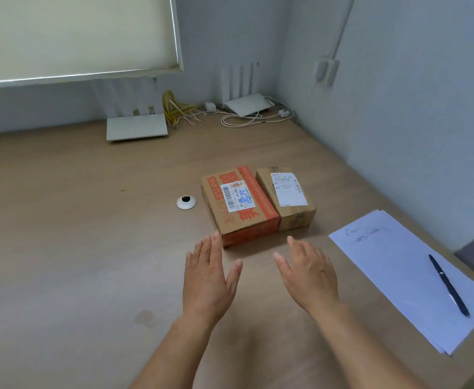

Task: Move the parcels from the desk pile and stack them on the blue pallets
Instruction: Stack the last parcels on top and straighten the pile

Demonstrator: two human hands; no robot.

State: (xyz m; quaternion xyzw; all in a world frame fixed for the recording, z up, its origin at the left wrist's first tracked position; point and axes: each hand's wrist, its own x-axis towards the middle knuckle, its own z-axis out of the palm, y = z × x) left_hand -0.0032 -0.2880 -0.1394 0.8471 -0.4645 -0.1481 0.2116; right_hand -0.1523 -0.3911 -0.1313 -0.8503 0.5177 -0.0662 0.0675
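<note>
Two cardboard parcels lie side by side on the wooden desk (pixel 89 234). The larger parcel (pixel 240 206) has orange printing and a white barcode label. The smaller plain brown parcel (pixel 286 197) touches its right side and also carries a white label. My left hand (pixel 209 276) hovers flat with straight fingers just in front of the larger parcel's near left corner. My right hand (pixel 308 273) is held out flat in front of the smaller parcel, a short gap away. Both hands hold nothing. No blue pallets are in view.
A stack of white paper (pixel 393 270) with a black pen (pixel 449 284) lies at the right. A round cable grommet (pixel 186 202) sits left of the parcels. Two white routers (pixel 136 127) (pixel 247 103) and cables (pixel 179 110) stand by the back wall.
</note>
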